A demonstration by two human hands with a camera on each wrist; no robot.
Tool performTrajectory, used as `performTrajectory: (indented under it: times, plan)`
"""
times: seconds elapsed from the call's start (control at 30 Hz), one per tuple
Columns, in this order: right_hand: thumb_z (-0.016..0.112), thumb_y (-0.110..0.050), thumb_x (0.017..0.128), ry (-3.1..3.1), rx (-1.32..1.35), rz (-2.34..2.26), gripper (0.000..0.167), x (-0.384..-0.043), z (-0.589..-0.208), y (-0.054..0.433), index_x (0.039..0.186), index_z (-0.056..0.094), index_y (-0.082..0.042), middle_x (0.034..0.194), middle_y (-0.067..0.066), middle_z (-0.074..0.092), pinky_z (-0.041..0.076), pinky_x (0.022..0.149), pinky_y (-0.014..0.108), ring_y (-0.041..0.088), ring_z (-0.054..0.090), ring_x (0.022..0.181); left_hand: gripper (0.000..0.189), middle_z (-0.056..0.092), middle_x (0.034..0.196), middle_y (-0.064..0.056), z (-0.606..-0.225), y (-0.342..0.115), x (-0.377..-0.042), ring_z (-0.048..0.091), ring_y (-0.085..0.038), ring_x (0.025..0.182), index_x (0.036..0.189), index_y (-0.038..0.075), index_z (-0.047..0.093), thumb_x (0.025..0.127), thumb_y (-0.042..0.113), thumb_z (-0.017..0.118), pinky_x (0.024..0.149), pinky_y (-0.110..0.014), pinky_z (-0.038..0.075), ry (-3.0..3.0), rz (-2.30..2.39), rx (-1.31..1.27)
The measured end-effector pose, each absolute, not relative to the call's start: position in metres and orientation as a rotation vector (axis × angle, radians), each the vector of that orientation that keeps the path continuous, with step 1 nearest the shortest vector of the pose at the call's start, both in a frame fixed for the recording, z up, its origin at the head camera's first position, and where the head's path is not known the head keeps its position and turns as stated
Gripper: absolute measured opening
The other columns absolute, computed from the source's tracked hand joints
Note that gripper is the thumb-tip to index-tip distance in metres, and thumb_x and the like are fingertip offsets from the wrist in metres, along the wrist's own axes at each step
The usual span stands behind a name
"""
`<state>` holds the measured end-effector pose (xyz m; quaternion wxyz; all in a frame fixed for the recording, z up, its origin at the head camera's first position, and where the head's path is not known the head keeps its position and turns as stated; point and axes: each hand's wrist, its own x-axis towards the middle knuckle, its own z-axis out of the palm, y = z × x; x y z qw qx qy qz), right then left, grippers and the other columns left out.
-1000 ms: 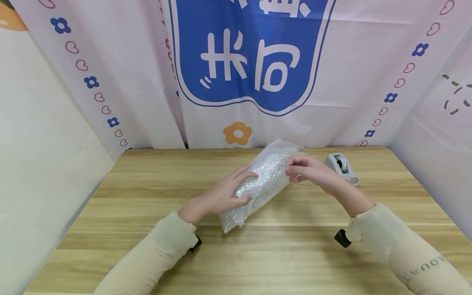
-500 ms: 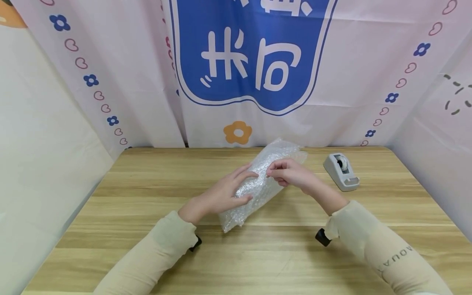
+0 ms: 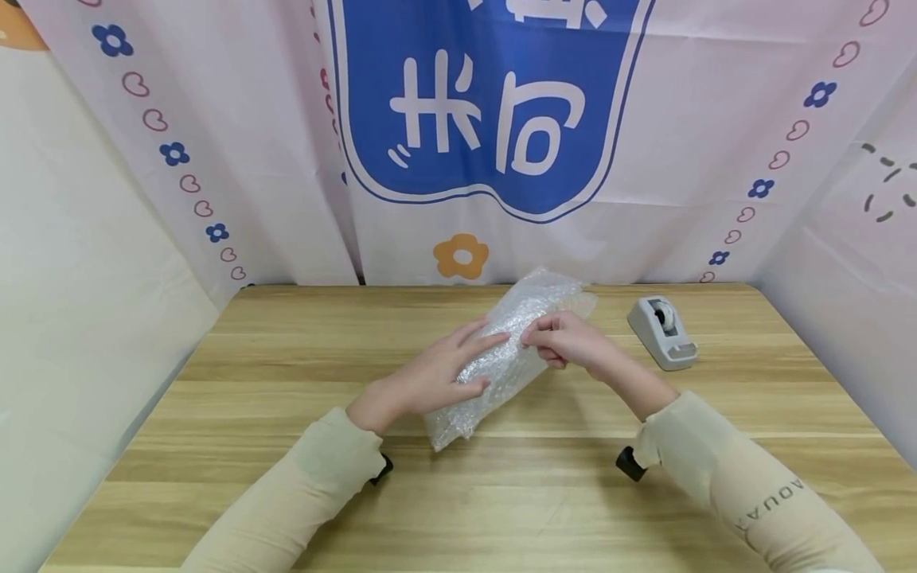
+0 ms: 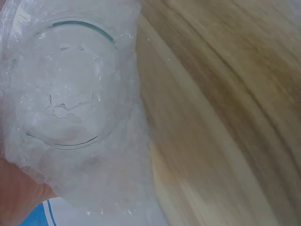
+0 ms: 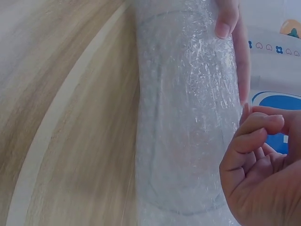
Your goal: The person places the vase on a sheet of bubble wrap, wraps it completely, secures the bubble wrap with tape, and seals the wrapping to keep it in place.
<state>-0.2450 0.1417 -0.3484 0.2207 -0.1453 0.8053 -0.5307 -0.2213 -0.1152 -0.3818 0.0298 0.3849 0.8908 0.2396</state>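
Note:
A bundle of clear bubble wrap point(image 3: 501, 382) lies slantwise on the table in the head view. Through the wrap, the left wrist view shows a round clear glass base point(image 4: 70, 84). My left hand point(image 3: 444, 370) rests on the bundle's left side, fingers spread and thumb apart. At the bundle's upper right side, my right hand point(image 3: 566, 342) has its fingers curled, thumb and index tips brought together right at the wrap. Whether something thin sits between those tips I cannot tell. The right wrist view shows the curled fingers beside the wrap's edge point(image 5: 221, 117).
A grey tape dispenser point(image 3: 662, 334) with a roll stands right of the bundle, towards the back of the wooden table point(image 3: 286, 334). Behind the table hangs a white printed cloth point(image 3: 645, 159) with a blue sign. White cloth walls close off both sides.
My right hand has moved left from beside the tape dispenser onto the wrap, then slightly back right. My left index finger has stretched a little further right. The bundle stays in place.

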Motion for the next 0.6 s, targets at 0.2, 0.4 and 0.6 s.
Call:
performTrajectory:
  times: [0.2,0.4,0.6]
  plan:
    - [0.060,-0.013,0.101,2.267,-0.422,-1.434,0.019,-0.244,-0.353,0.144,0.087,0.064,0.000,0.054,-0.004,0.039,0.031,0.048,0.020,0.008,0.037,0.049,0.069,0.012,0.170,-0.014,-0.378,-0.114,-0.220,0.028,-0.040,0.149,0.164,0.027,0.029,0.102,0.033,0.059,0.114,-0.060,0.035,2.743,0.667,1.143]
    - [0.064,-0.012,0.099,2.321,-0.452,-1.383,0.021,-0.243,-0.357,0.146,0.082,0.060,-0.002,0.054,-0.003,0.042,0.034,0.047,0.021,0.009,0.038,0.047,0.069,0.012,0.170,-0.014,-0.375,-0.114,-0.219,0.029,-0.040,0.149,0.164,0.027,0.027,0.102,0.035,0.058,0.114,-0.058,0.036,2.738,0.632,1.126]
    - [0.064,-0.019,0.101,2.521,-0.507,-1.208,0.020,-0.240,-0.361,0.143,0.089,0.063,-0.003,0.053,0.000,0.049,0.039,0.048,0.025,0.013,0.046,0.046,0.070,0.014,0.169,-0.016,-0.375,-0.113,-0.219,0.031,-0.041,0.147,0.164,0.026,0.028,0.102,0.033,0.059,0.114,-0.058,0.036,2.747,0.626,1.155]
